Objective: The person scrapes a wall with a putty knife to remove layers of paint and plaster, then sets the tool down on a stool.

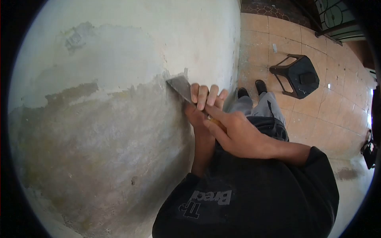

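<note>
holding a scraper [180, 87] against the patchy wall [115, 146].

The scraper [181, 88] has a flat, grey metal blade that flares toward its working edge, and a yellowish handle [217, 123], mostly covered. It is positioned slantwise near the centre of the frame, blade toward the upper left, handle toward the lower right. The edge lies at the ragged paint border of the wall [111, 146]: off-white coating above, rough, mottled grey surface across the lower left.
</note>
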Demonstrator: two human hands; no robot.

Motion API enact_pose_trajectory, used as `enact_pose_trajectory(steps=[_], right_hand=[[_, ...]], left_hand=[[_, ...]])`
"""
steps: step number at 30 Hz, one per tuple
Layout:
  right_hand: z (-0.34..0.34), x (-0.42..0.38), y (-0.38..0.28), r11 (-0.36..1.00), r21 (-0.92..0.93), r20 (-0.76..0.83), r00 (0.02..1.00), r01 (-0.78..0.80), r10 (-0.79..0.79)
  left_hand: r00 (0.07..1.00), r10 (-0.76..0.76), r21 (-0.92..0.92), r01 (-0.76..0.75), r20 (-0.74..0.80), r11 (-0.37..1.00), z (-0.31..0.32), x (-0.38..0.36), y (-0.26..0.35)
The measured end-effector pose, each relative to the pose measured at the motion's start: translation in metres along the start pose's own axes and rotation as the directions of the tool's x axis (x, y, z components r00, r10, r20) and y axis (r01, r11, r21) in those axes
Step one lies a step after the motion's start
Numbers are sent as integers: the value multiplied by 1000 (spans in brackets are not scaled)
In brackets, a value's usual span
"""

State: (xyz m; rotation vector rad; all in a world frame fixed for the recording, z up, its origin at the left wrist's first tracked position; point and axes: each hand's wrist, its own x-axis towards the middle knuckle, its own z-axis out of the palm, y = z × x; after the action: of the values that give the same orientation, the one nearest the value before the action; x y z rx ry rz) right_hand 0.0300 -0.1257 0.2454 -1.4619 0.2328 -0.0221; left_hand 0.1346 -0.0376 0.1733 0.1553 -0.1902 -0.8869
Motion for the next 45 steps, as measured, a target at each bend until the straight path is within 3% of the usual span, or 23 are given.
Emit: enact_pose_trajectory(steps=[8, 12, 15, 17, 20, 24, 26, 30, 34, 38, 42, 45], right_hand=[[0, 2, -2, 1000, -19, -30, 999, 13, -14], [0, 6, -2, 999, 12, -58, 997, -53, 54], [6, 7, 5, 998, 19, -131, 989, 67, -64], [7, 6, 6, 998, -15, -76, 995, 68, -69], [-1, 14, -1, 1000, -20, -113, 994, -1, -2], [5, 4, 4, 999, 14, -135, 990, 34, -32], [5, 0, 11, 999, 10, -69, 997, 46, -46], [-2, 1, -6, 998, 51, -75, 997, -29, 33], [-2, -1, 2, 1000, 11, -107, 994, 23, -21], [-7, 8, 1, 1000, 29, -134, 991, 6, -2], [-1, 6, 5, 998, 7, -175, 983, 59, -57], [-5, 6, -1, 999, -26, -88, 995, 43, -45]], left_hand=[[1000, 26, -5, -26, 4, 1000, 4, 7, -3], [996, 27, 4, -27, -81, 1000, 9, 14, -6], [1000, 12, -22, -12, -21, 1000, 6, 12, -1], [1000, 4, -27, -3, 30, 1000, -1, 10, 2], [998, 15, -14, -16, -60, 1000, 6, 23, -3], [1000, 19, -8, -19, -10, 1000, 7, 13, -5], [1000, -3, -5, 3, -20, 1000, 3, 8, -3], [997, -6, -27, 4, -74, 1000, 10, 14, -9], [1000, -26, 7, 26, -5, 1000, 7, 9, -8], [996, -16, -9, 16, -92, 1000, 8, 21, -11], [998, -14, 8, 15, -67, 1000, 5, 17, -7], [998, -19, 35, 21, -56, 999, 4, 13, -4]])
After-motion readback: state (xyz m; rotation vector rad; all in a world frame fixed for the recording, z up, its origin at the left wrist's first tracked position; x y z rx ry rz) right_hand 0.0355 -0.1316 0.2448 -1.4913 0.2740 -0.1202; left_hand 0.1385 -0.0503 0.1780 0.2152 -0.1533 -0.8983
